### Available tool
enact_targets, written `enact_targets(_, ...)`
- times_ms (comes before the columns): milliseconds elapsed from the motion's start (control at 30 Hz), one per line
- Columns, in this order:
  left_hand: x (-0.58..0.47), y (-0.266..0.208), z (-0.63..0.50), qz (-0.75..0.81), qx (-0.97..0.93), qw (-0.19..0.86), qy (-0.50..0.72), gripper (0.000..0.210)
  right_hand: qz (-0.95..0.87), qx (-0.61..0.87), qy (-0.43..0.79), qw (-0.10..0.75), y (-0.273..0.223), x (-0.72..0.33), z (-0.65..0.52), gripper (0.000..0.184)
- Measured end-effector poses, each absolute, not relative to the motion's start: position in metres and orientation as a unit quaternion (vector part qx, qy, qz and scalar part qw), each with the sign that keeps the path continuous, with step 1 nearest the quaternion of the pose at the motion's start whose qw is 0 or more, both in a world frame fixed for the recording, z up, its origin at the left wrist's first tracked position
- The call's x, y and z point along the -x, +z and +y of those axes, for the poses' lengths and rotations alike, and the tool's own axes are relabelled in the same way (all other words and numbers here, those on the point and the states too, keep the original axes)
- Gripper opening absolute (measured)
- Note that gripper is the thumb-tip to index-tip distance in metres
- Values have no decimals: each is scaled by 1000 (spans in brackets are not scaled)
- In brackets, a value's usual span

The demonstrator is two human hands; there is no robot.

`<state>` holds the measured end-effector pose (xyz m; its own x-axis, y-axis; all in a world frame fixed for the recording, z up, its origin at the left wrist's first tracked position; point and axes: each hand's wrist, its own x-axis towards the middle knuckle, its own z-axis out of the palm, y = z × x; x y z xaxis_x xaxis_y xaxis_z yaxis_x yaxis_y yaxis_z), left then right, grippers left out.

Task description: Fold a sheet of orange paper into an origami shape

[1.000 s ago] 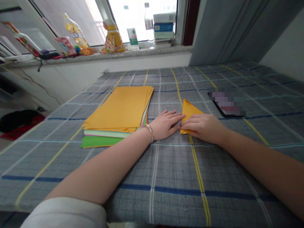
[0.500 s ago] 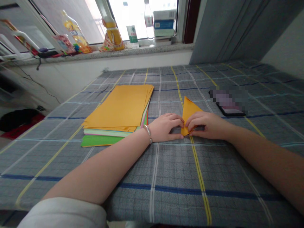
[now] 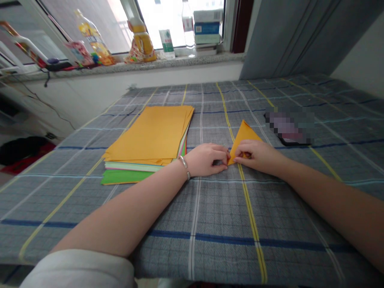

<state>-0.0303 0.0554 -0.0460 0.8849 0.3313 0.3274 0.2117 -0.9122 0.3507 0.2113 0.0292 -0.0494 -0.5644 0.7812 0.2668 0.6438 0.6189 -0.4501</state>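
Observation:
A small folded piece of orange paper [image 3: 245, 134], roughly triangular, lies on the checked cloth between my hands. My left hand [image 3: 211, 159], with a silver bangle at the wrist, pinches the paper's near left corner between thumb and fingers. My right hand [image 3: 255, 154] is closed on the paper's lower right part, its fingers curled and covering that edge. To the left of my hands lies a stack of coloured paper [image 3: 153, 132], orange sheets on top and green, white and pink edges showing below.
A phone [image 3: 288, 128] with a blurred-out screen lies on the checked cloth [image 3: 222, 240] to the right. Bottles [image 3: 96, 38], boxes [image 3: 207, 30] and a white-green packet [image 3: 167, 43] stand on the windowsill behind. A grey curtain [image 3: 279, 40] hangs at the back right.
The folded paper has turned clockwise, its top point swinging to the right. My left hand's fingertips have moved slightly left, and my right hand's fingers have curled in tighter.

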Motion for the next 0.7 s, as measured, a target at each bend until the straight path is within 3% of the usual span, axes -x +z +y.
enact_targets(300,37,-38,47,135,-976,64,157,33,-861,452,131,194,-50,-205,26,19)
enact_targets(700,35,-41,49,108,-985,30,131,34,-862,458,115,184,-53,-204,27,24)
